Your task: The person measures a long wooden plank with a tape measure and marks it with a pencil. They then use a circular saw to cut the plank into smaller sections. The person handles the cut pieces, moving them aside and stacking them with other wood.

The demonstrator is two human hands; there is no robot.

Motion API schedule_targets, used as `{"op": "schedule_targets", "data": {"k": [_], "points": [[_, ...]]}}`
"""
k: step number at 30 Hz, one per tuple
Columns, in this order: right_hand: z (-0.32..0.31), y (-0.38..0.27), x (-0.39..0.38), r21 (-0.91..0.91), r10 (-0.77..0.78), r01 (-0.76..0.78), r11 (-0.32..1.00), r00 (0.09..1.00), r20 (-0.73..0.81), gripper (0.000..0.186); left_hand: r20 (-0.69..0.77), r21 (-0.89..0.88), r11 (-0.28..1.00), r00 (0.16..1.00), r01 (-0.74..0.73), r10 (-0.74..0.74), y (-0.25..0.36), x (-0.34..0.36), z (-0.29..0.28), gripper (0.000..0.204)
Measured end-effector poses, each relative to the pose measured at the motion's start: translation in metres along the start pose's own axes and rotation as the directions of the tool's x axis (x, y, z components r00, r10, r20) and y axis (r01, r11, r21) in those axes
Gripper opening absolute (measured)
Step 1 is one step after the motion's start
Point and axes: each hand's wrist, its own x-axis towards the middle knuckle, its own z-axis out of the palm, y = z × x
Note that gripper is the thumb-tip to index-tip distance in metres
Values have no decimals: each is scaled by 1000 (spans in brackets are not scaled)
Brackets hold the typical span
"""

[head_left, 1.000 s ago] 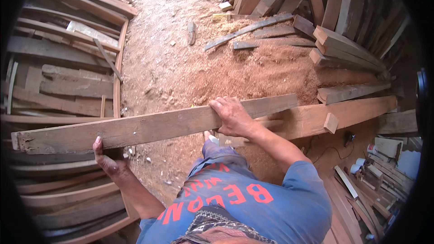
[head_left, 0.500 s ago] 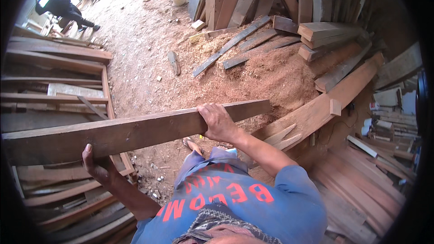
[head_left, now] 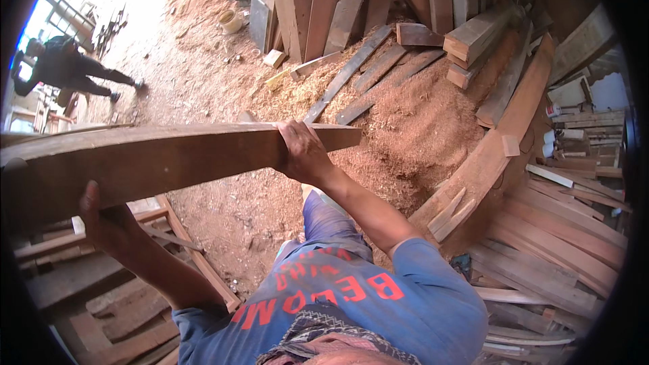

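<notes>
I carry a long wooden beam (head_left: pixel 169 152) crosswise in front of me, its near end running off the left edge of the view. My right hand (head_left: pixel 301 152) grips it near the far, narrower end, fingers wrapped over the top edge. My left hand (head_left: pixel 105 226) holds it from below further left, thumb against the near face and the other fingers mostly hidden under it. My legs (head_left: pixel 324 223) in dusty blue trousers show below the beam.
A person (head_left: pixel 67 67) in dark clothes is at the far upper left. Upright planks (head_left: pixel 318 10), stacked timber (head_left: pixel 470 44) and sawdust (head_left: pixel 426 128) lie ahead right; a long board (head_left: pixel 507 115) and loose slats (head_left: pixel 554 236) at right. Wooden frames (head_left: pixel 189 236) fill the lower left; a bucket (head_left: pixel 230 23) stands back.
The view has swung to the left, bringing the person further into it. The beam and both my hands have moved up and leftward in the picture, still gripping.
</notes>
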Motion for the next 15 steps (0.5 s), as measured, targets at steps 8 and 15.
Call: {"op": "schedule_targets", "data": {"k": [8,15], "points": [[18,140,173,-289,-226,140,947,931,-288,64,83,45,980,978,-196,192,-85,128,191,45],[-24,239,287,15,84,-86,996,903,-421,65,478,-21,921,805,-389,350,-157,227,349,37]]}}
